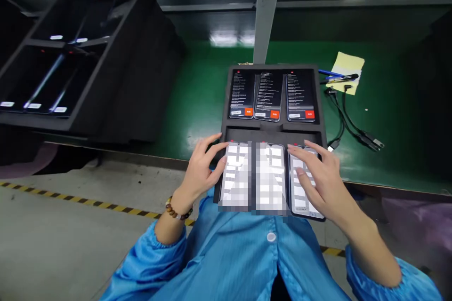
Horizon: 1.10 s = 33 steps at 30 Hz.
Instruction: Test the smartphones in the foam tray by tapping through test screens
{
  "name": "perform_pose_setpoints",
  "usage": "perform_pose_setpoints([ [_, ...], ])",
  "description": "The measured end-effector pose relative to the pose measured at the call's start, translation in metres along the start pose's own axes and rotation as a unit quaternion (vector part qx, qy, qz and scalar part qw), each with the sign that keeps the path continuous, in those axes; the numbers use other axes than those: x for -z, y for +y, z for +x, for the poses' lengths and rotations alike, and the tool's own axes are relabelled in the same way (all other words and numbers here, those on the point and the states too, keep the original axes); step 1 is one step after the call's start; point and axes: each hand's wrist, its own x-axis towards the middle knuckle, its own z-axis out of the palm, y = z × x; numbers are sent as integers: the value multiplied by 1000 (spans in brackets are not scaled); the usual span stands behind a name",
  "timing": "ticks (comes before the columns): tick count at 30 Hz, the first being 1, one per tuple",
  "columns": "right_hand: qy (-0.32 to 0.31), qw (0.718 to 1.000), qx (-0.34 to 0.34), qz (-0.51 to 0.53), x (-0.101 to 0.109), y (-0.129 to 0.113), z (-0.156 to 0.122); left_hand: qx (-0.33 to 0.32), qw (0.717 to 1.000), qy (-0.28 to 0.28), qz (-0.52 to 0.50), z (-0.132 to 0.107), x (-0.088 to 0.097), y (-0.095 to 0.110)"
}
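Observation:
A black foam tray [270, 130] lies at the near edge of the green bench and holds two rows of three phones. The far row [271, 95] shows dark screens with text and red buttons. The near row [270, 176] shows bright white screens. My left hand [203, 167] is open, its fingers spread, touching the near left phone [236, 174]. My right hand [319, 176] lies open and flat on the near right phone [300, 193], fingers stretched out. A bead bracelet sits on my left wrist.
A large black foam tray [88, 61] with dark phones stands at the left. A yellow note [348, 71], pens [337, 76] and black cables [349, 122] lie at the right. A grey post [266, 9] rises behind the tray. Grey floor with a yellow-black stripe [88, 202] lies below.

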Motion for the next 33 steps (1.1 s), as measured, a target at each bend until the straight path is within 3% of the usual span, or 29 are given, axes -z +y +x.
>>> perform_pose_setpoints([
  [7,-92,992,89,6,-11,-14,51,-25,992,-32,119,6,5,0],
  [13,-115,988,102,-8,-19,-12,62,-48,979,-47,195,5,7,19],
  [20,-115,985,125,-17,-18,-23,38,-74,976,-33,200,-17,12,31],
  [33,-77,977,195,23,-23,-56,-30,-193,975,81,80,-85,10,20],
])
